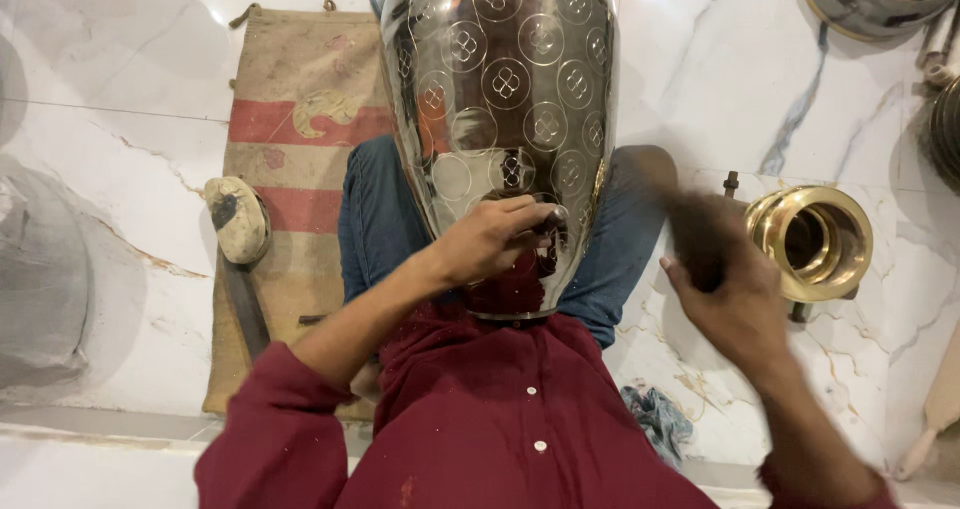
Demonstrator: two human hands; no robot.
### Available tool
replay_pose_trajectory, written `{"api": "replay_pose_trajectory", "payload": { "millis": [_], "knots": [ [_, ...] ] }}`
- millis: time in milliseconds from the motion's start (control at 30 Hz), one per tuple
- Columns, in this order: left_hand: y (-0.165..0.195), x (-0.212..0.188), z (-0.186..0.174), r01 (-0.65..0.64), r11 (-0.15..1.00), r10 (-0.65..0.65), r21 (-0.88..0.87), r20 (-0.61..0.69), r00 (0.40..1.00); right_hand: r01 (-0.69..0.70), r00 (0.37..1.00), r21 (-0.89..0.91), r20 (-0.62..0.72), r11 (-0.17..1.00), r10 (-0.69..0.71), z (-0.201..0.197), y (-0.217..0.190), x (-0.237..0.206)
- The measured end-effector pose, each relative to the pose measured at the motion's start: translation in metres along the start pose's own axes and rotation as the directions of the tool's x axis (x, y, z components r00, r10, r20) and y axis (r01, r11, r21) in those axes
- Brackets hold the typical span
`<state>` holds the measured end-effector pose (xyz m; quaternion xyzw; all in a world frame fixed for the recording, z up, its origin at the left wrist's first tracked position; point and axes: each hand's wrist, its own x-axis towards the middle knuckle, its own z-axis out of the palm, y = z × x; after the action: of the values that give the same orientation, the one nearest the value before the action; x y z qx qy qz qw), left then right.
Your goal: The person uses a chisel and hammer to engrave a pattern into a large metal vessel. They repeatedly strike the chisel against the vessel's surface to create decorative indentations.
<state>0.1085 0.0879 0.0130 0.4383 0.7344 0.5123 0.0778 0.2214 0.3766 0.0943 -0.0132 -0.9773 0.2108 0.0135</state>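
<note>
While the tall polished steel pot with stamped circle motifs (500,119) rests on the lap, left hand (495,237) pinches a small dark punch (548,224) against it; right hand (735,304), blurred, grip clamped on a dark mallet (695,234); stamping step, next calls for a square strike.

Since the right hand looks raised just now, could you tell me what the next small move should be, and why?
Probably bring the right hand with its blurred dark tool down onto the small punch the left hand pinches against the shiny metal vessel. The vessel's wall carries rows of stamped circle motifs, and the punch tip rests near the lowest ones, so a light strike seems due.
</note>
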Motion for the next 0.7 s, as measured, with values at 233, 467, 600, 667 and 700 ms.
{"api": "replay_pose_trajectory", "payload": {
  "millis": [233,467,600,667,700],
  "knots": [
    [0.000,0.014,-0.007,-0.067,0.997,0.058,0.034,0.202,0.978,-0.059,0.977,0.259,-0.185,0.964,0.109,0.042,0.026,-0.041],
    [0.001,0.010,-0.010,-0.048,0.999,0.045,0.011,0.190,0.981,-0.238,0.961,0.178,-0.102,0.955,0.258,0.037,0.025,-0.047],
    [0.012,-0.003,-0.009,0.083,0.980,-0.086,-0.178,-0.007,0.996,-0.167,0.984,0.014,-0.060,0.986,0.168,0.037,0.018,-0.046],
    [0.016,-0.008,-0.007,0.199,0.947,-0.205,-0.252,0.001,0.979,-0.248,0.969,0.023,-0.010,0.969,0.248,0.041,0.014,-0.045],
    [0.016,-0.009,-0.007,0.241,0.942,-0.233,-0.234,0.062,0.970,-0.285,0.955,-0.062,0.066,0.957,0.289,0.044,0.012,-0.045]
  ]
}}
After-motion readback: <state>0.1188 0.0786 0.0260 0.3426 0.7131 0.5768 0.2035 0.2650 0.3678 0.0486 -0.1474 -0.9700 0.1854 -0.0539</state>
